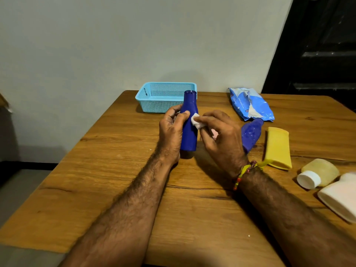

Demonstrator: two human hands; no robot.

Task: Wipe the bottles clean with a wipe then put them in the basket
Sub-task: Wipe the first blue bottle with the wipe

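Note:
My left hand (173,130) grips a dark blue bottle (189,132) upright above the table, cap end up. My right hand (219,135) presses a small white wipe (195,121) against the bottle's right side. A light blue mesh basket (165,97) stands behind the bottle at the far edge of the table; no bottle shows inside it. To the right lie a second blue bottle (251,133), a flat yellow bottle (278,147), a pale yellow bottle with a white cap (319,173) and a white bottle (341,197).
A blue and white wipe pack (250,106) lies at the back right, opened. The wooden table (119,170) ends at the wall behind the basket. A dark doorway is at the upper right.

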